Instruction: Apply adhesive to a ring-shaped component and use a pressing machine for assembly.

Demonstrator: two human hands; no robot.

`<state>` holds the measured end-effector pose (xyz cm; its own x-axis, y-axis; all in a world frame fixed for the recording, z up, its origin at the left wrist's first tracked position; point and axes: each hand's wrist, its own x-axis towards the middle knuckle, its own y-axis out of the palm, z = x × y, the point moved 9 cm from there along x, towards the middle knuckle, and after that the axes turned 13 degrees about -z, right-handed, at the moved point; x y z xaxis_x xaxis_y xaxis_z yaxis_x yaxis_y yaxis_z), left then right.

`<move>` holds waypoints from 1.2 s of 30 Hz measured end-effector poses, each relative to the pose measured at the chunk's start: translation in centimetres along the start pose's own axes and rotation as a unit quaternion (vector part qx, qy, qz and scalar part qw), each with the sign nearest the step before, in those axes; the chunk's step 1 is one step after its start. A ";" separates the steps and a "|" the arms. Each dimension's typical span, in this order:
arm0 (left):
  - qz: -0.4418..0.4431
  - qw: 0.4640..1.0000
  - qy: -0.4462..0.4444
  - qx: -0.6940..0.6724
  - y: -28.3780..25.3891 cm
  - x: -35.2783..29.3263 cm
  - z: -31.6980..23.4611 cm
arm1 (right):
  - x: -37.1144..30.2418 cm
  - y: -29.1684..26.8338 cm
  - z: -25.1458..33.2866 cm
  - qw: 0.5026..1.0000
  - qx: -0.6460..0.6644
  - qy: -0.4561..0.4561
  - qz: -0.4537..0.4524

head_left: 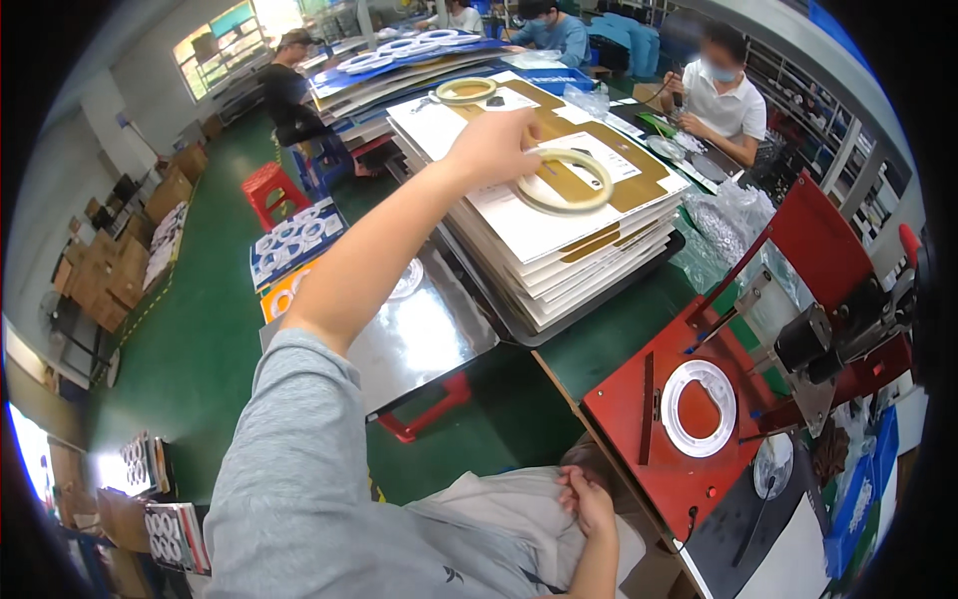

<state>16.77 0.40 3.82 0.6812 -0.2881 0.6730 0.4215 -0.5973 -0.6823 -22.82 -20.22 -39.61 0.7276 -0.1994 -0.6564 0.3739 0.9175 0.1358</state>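
My left hand (496,150) reaches forward over a tall stack of white and brown printed boards (549,245). Its fingers are closed on the left rim of a pale, cream-coloured ring (597,203). Whether that ring touches the top board or is slightly raised, I cannot tell. A second, similar ring (466,92) lies farther back on the stack. Down at my lap, my right hand (589,501) rests with its fingers curled in, and nothing shows in it.
On the right, a red press machine (619,394) holds a white ring (671,424) on its base. A shiny metal tray (429,324) sits left of the stack. A red stool (274,190) stands on the green floor. Several people sit working at the back.
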 end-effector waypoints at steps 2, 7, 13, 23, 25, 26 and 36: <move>0.027 0.992 0.020 -0.124 -0.8 -2.4 -2.9 | -1.1 0.1 0.2 1.000 0.008 -0.011 0.009; -0.016 0.947 0.235 -0.219 -5.6 -10.1 -13.9 | -8.9 5.1 8.7 0.984 -0.028 -0.156 0.079; 0.008 0.919 0.277 -0.281 -4.8 -19.1 -19.4 | -17.8 7.3 20.1 0.892 0.177 -0.373 0.181; 0.344 0.674 -0.172 -0.631 5.3 -28.9 -18.8 | -19.9 -0.3 19.3 0.880 0.012 -0.438 -0.185; 0.388 0.688 -0.152 -0.594 5.4 -29.0 -19.3 | -20.0 -1.8 19.2 0.886 0.041 -0.406 -0.222; 0.407 0.717 -0.104 -0.556 5.4 -28.9 -19.7 | -20.8 -2.2 20.2 0.852 -0.003 -0.470 -0.233; 0.376 0.662 -0.076 -0.643 7.6 -29.4 -22.3 | -23.6 -4.5 21.8 0.751 -0.049 -0.583 -0.306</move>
<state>-13.37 -12.34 -14.77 0.5028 -0.8461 0.1771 -0.8638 -0.4994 0.0663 -29.16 -27.13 -8.56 0.4668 -0.7074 0.5307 0.8410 0.5407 -0.0190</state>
